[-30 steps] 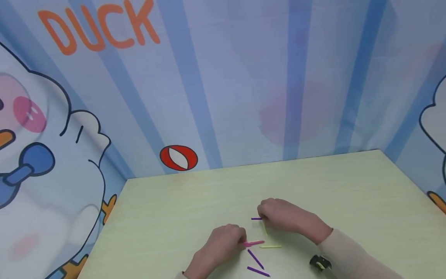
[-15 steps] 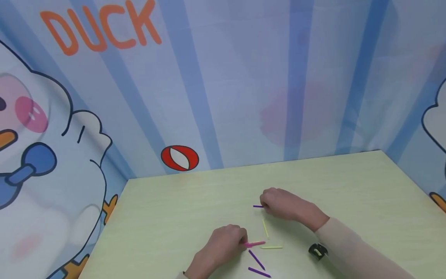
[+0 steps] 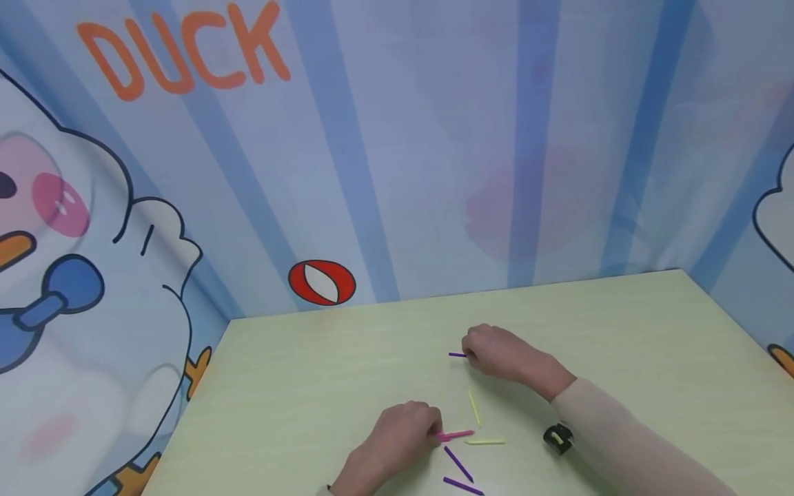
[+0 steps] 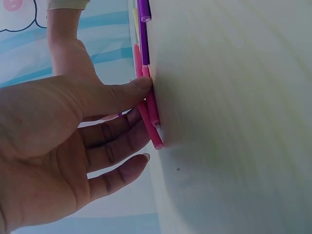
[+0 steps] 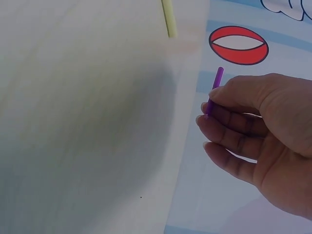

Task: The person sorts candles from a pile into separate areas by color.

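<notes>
White and black-outlined, a large cartoon bird (image 3: pixel 130 303) is printed on the wall at your far left, together with a blue printed microphone (image 3: pixel 73 284). Next along the blue-striped backdrop (image 3: pixel 428 138) come orange capital letters (image 3: pixel 172 49) spelling DUCK, then, lower down, a printed red-and-white oval ball (image 3: pixel 344 282). Below stretches a pale yellow-green tabletop (image 3: pixel 298 386).

Your left hand (image 3: pixel 400 437) has a narrow grip: thumb and fingers pinch two slim pink sticks (image 3: pixel 457 435), which lie almost alongside each other and jut out to the right. A sliver of yellow just behind them is too small to make out. Nearer to you, one slim purple stick (image 3: pixel 458 464) slants down to the right, and a second slim purple stick (image 3: pixel 463 486) lies apart from it, close by. Well behind the pink pair shows the left end of a third slim purple stick (image 3: pixel 457 355). A slim yellow stick (image 3: pixel 474 409) points roughly towards you, and another slim yellow stick (image 3: pixel 486 442) lies crosswise, just right of the pink pair.

Your right hand (image 3: pixel 504 355) holds that third purple stick above the tabletop, pinched between thumb and fingers. A small black object (image 3: pixel 558 439) sits beside your pale beige right sleeve (image 3: pixel 626 427). At the far right is a white, black-outlined print (image 3: pixel 778 213).
</notes>
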A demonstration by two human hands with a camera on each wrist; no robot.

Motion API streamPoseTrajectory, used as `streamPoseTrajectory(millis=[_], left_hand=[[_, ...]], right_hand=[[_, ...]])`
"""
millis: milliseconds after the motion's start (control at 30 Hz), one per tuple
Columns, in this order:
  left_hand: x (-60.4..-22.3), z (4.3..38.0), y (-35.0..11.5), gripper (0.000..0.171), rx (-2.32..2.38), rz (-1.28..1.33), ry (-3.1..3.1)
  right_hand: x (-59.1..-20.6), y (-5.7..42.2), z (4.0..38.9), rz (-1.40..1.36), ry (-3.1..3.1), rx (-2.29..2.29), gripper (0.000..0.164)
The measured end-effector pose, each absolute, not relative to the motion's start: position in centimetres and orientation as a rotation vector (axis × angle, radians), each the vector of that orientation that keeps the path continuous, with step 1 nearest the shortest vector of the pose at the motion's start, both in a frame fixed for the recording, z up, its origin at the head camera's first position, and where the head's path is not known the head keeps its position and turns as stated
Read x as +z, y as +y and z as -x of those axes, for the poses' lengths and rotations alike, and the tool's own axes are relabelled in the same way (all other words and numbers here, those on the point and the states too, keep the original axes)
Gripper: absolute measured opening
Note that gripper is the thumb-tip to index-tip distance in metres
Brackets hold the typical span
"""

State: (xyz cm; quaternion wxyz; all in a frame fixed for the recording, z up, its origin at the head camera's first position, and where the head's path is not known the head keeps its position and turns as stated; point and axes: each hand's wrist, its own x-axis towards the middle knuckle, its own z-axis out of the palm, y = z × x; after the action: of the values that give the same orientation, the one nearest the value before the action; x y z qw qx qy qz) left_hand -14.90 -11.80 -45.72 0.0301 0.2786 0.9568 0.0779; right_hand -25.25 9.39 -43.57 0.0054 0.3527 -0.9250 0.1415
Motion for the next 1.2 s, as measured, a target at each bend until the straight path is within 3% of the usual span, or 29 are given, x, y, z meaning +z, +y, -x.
streamPoseTrajectory(millis=[1200], left_hand=[[-45.8, 15.2, -11.7, 0.007, 0.258, -0.821, 2.91]], right_hand=[[-45.1, 7.2, 28.7, -1.034, -2.936, 0.364, 0.031]])
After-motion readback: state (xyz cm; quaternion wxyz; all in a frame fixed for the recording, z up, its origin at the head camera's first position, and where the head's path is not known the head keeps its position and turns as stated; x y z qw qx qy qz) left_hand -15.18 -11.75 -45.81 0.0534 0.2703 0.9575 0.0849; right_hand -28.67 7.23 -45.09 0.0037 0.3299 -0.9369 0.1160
